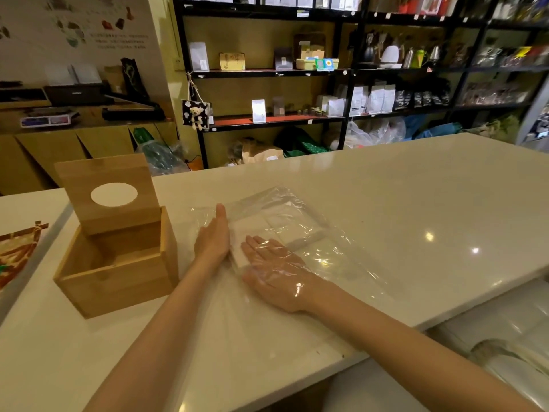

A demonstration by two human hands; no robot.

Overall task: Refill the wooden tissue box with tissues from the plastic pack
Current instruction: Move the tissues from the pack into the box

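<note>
The wooden tissue box (118,273) stands at the left of the white counter, empty inside. Its lid (107,191), with an oval hole, leans upright against the box's back edge. To the right lies a clear plastic pack (300,221) with stacks of white tissues (285,230) inside. My left hand (212,239) rests edge-on against the left side of the nearest stack, fingers straight. My right hand (274,272) is inside the plastic, flat, palm down, fingertips on that same stack. Neither hand has closed around anything.
The white counter (416,209) stretches far to the right. A printed sheet (16,254) lies at the left edge. Black shelves (326,72) with bags and kettles stand beyond the counter. Its front edge runs near my forearms.
</note>
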